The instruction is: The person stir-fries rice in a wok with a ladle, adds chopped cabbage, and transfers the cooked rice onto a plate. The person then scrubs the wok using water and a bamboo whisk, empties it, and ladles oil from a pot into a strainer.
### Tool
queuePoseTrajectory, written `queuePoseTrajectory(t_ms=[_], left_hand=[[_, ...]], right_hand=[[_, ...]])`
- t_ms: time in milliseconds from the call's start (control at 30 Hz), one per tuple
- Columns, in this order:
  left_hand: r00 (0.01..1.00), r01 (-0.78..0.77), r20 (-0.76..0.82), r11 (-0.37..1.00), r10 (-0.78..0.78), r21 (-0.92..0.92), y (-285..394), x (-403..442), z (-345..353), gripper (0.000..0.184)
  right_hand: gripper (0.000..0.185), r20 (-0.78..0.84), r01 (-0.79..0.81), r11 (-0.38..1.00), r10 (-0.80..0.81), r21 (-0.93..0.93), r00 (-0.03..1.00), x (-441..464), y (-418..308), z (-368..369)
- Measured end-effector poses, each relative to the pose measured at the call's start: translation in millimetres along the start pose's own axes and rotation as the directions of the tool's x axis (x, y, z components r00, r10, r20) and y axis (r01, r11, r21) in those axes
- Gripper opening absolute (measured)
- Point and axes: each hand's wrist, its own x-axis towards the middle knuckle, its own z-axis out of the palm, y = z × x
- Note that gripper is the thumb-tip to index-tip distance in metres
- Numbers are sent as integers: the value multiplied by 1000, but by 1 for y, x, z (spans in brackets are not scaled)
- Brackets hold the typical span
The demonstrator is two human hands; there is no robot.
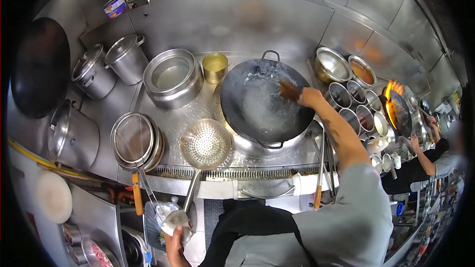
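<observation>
A large black wok (235,106) sits on the burner with cloudy, foamy water inside. Over its right side, my right hand (310,97) is closed around a brown wok brush (289,90), whose far end reaches into the wok. Low in the view, my left hand (175,247) grips a whitish cloth (174,221). Just above that cloth ends the handle of a perforated skimmer (206,143); whether the hand also holds this handle I cannot tell. The skimmer's bowl rests on the steel stovetop (178,118), left of the wok.
Round strainers (132,138) are stacked at the left, beyond which stand lidded pots (126,59). A wide pot (170,76) and a gold-coloured can (215,68) stand behind. At the right are several seasoning containers (349,118); farther off, a co-worker (428,160) handles a flaming wok (398,111).
</observation>
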Motion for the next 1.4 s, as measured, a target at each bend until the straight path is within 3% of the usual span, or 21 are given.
queuePoseTrajectory(t_ms=[33, 100, 167, 233, 333, 400, 433, 467, 533, 633, 733, 833, 900, 967, 1000, 1033, 1067, 1100, 1200, 1300, 1400], left_hand=[[1000, 9, 8, 1000, -9, -17, 2, -2, 3, 61], [999, 27, 43, 999, -26, -39, -1, -1, 11, 60], [998, 59, 31, 997, -57, -56, -11, 0, 14, 57], [995, 92, 48, 995, -90, -34, -16, 1, 12, 60], [986, 152, 87, 982, -143, -108, -24, 10, 12, 73], [952, 283, 172, 940, -251, -192, -25, 25, 19, 73], [929, 347, 219, 911, -300, -223, -25, 35, 25, 73], [911, 370, 264, 910, -316, -188, -29, 49, 34, 69], [908, 330, 297, 941, -294, -78, -31, 74, 75, 65], [882, 318, 349, 946, -316, 53, -51, 109, 158, 63], [705, 528, 547, 849, -452, 22, -62, 134, 231, 67], [633, 630, 576, 776, -517, 3, -84, 158, 291, 75], [637, 682, 535, 730, -555, -55, -99, 173, 318, 80], [711, 678, 407, 711, -573, -186, -94, 168, 338, 68], [749, 638, 389, 743, -536, -204, -98, 169, 339, 61], [785, 594, 370, 774, -497, -221, -106, 173, 340, 54], [819, 546, 351, 803, -453, -238, -112, 179, 341, 48], [816, 547, 368, 800, -446, -245, -118, 185, 343, 41], [798, 576, 377, 780, -471, -245, -131, 200, 339, 21], [848, 479, 302, 874, -436, -84, -121, 190, 334, 21], [867, 407, 342, 911, -362, -68, -101, 170, 310, 20]], right_hand=[[42, -96, -15, 1000, 15, 7, 995, 40, 5, 23], [39, -228, -74, 944, 153, 322, 962, 30, -62, -12], [40, 36, 5, 785, -34, 620, 999, 39, -109, 1], [43, 17, 114, 772, -159, 626, 987, 14, -148, 18], [47, -66, 424, 794, -442, 436, 895, -56, -131, 17], [50, 272, 177, 763, -423, 622, 865, -112, -90, -21], [50, 428, 91, 782, -429, 616, 796, -114, -62, -21], [48, 500, -14, 852, -294, 523, 815, -127, -41, -34], [44, 428, 37, 961, -157, 275, 890, -139, -4, -52], [45, 148, -121, 989, 107, 90, 983, -160, 37, -69], [54, -148, -202, 915, 267, 350, 952, -221, 51, -75], [59, -473, -29, 793, 391, 608, 790, -264, 54, -2], [57, -401, 99, 536, 482, 838, 779, -289, 36, 68], [46, -86, 139, -94, 427, 986, 900, -315, 7, 135], [42, 269, -141, -428, 255, 893, 929, -316, 8, 170], [38, 535, -418, -655, -25, 630, 845, -317, 8, 201], [38, 564, -428, -728, -69, 536, 823, -324, -2, 223], [39, 584, -430, -790, -115, 437, 804, -329, -10, 234], [39, 541, -369, -738, -7, 564, 841, -354, -15, 195], [36, 436, -248, -609, 180, 753, 882, -365, -7, 151], [34, 315, -134, -508, 291, 851, 903, -376, 8, 113]])
